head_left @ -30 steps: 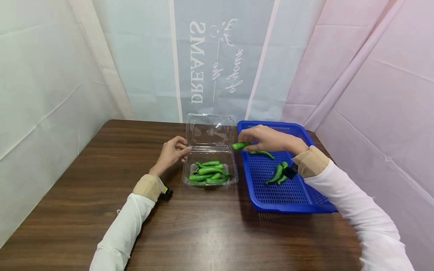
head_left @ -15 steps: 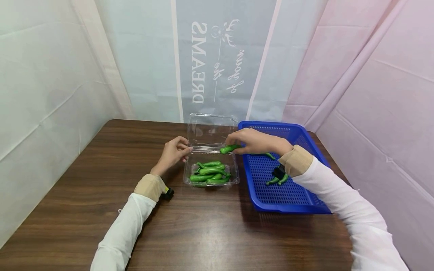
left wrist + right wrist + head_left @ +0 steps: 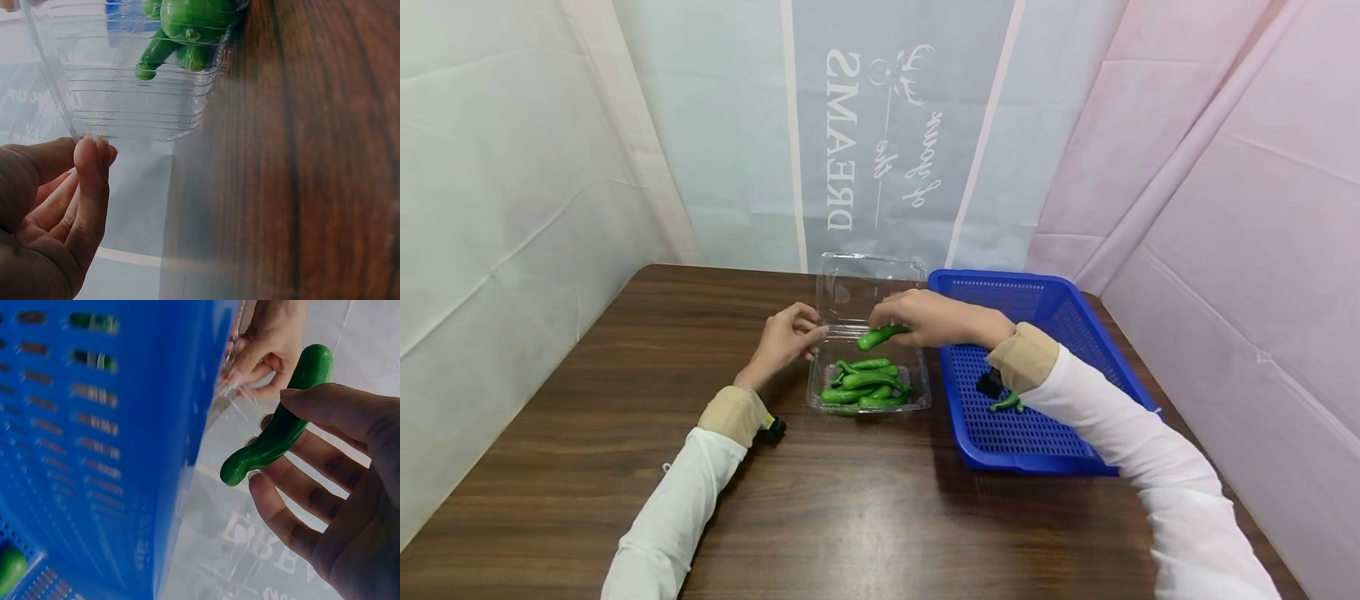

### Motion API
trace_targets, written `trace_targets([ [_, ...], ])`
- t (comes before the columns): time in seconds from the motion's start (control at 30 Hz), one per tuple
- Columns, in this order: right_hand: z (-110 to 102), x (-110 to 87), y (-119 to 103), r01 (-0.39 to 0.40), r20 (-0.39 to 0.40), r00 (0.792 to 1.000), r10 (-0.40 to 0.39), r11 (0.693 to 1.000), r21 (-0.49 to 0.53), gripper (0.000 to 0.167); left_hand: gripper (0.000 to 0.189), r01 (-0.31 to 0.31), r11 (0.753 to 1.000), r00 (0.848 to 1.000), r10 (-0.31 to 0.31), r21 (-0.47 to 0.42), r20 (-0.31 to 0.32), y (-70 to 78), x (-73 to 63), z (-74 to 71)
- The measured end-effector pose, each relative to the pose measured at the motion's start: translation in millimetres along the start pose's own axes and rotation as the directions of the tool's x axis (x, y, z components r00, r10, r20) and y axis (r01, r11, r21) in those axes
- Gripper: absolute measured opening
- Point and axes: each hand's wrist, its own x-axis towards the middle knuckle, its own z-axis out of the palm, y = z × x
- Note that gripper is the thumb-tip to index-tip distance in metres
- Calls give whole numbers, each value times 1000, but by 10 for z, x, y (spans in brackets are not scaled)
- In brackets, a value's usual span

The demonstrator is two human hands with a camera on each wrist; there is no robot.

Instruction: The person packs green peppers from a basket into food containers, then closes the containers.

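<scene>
A green chili pepper [image 3: 281, 428] is held between the thumb and fingers of my right hand [image 3: 925, 317], over the back part of a clear plastic clamshell box [image 3: 922, 367]. Several green peppers [image 3: 865, 381] lie piled in the base of that box, and its lid [image 3: 857, 279] stands raised behind. At the box's left back corner, near the hinge, my left hand [image 3: 786, 340] pinches the plastic rim between thumb and fingers. The left wrist view shows this pinch close up, with the ribbed side wall [image 3: 137, 106] and pepper ends [image 3: 190, 22] inside.
To the right of the box stands a blue perforated basket [image 3: 992, 458], partly under my right forearm. A few green peppers [image 3: 1006, 402] lie in it. The brown wooden table [image 3: 820, 500] carries everything, with a printed cloth [image 3: 880, 150] hanging behind its far edge.
My right hand has carried the pepper leftward from over the basket's left edge to over the box. My left hand stays at the box corner.
</scene>
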Motion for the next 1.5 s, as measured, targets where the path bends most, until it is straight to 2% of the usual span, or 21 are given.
trace_targets([
  [0.3, 206, 241, 40, -22, 120, 993, 18, 999, 34, 29, 24, 7, 1000, 1000, -7, 3, -10, -31, 5, -16],
  [0.57, 344, 317, 121, -113, 261, 960, 102, 993, 26, 37, 23, 19, 1000, 1000, -19, 8, -2, 7, 15, -23],
  [0.7, 396, 332, 143, -127, 295, 949, 114, 992, 24, 37, 23, 14, 1000, 1000, -14, 3, -6, 8, 18, -24],
  [1.1, 472, 327, 159, -124, 276, 955, 111, 992, 30, 37, 24, 12, 1000, 1000, -12, 2, -4, 21, 6, -11],
  [1.37, 359, 206, 182, -80, 160, 985, 68, 994, 74, 34, 23, 19, 1000, 1000, -19, -2, 1, 20, 10, -12],
  [1.5, 289, 136, 183, -65, 102, 993, 59, 996, 54, 27, 24, 21, 1000, 1000, -21, 1, -4, 8, 13, -22],
])
